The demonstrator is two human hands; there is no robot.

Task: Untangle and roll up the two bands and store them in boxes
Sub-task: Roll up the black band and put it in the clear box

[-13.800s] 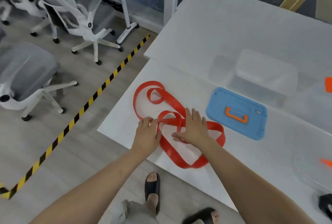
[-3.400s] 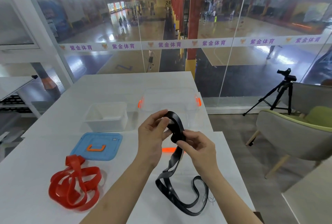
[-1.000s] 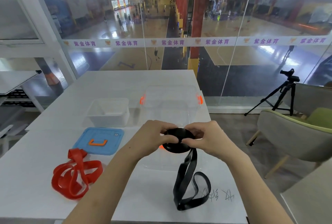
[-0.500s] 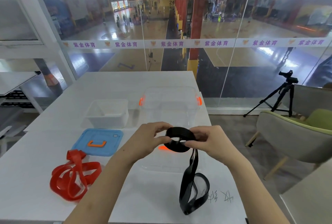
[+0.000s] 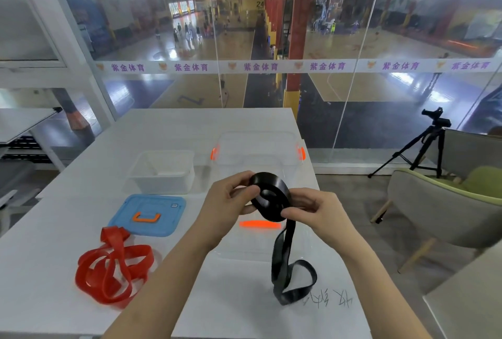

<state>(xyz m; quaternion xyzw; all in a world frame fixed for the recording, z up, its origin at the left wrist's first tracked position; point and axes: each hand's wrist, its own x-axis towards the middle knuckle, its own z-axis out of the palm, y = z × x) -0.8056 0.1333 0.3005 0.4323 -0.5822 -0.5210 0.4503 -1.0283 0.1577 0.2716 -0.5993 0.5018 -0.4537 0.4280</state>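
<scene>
A black band (image 5: 271, 198) is partly wound into a coil held above the table between both hands. My left hand (image 5: 228, 197) pinches the coil's left side. My right hand (image 5: 315, 211) grips its right side. The band's loose tail hangs down and ends in a loop lying on the table. A red band (image 5: 114, 265) lies in a loose tangle at the front left. A small white box (image 5: 163, 173) stands open at mid left. A larger clear box (image 5: 258, 148) with orange latches stands open behind my hands.
A blue lid (image 5: 149, 215) with an orange handle lies between the white box and the red band. A clear lid (image 5: 260, 241) with an orange handle lies under my hands. The table's right edge (image 5: 326, 216) borders floor with a green chair (image 5: 445, 203) and a tripod (image 5: 423, 143).
The black coil has grown as more band is wound on, and the hanging tail has become shorter. The red band has not moved.
</scene>
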